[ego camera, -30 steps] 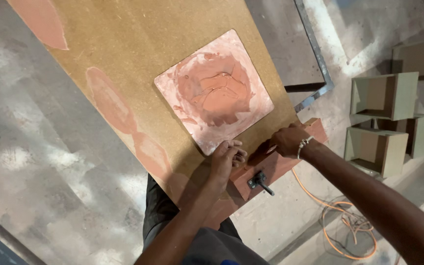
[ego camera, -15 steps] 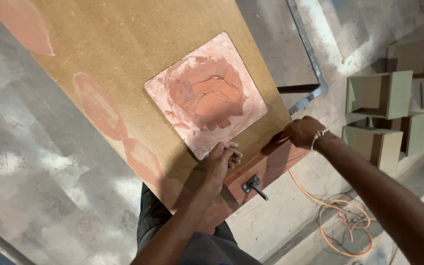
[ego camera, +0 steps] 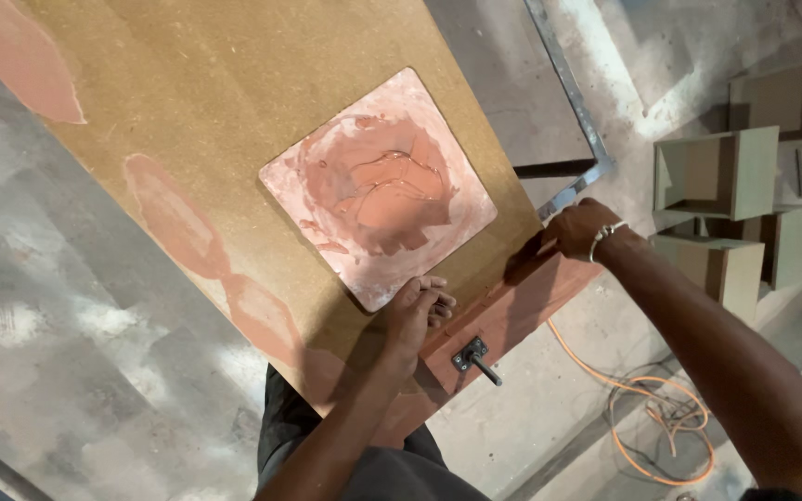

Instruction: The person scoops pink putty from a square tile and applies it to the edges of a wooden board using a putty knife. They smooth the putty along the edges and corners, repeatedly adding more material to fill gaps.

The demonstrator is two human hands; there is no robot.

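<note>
My left hand (ego camera: 417, 311) rests curled and empty on the desk (ego camera: 234, 111) edge beside the putty-smeared square tile (ego camera: 378, 190), my right hand (ego camera: 575, 229) grips the reddish edge strip (ego camera: 512, 311), which could slip, I judge, smearing wet putty.

A grey, mottled concrete floor (ego camera: 67, 334) lay in patchy daylight. Several open, box-shaped greenish board units (ego camera: 717, 172) stood together at the right. A coiled orange cable (ego camera: 656, 422) lay on the floor near them, beside a dark metal-edged panel (ego camera: 522, 102).
</note>
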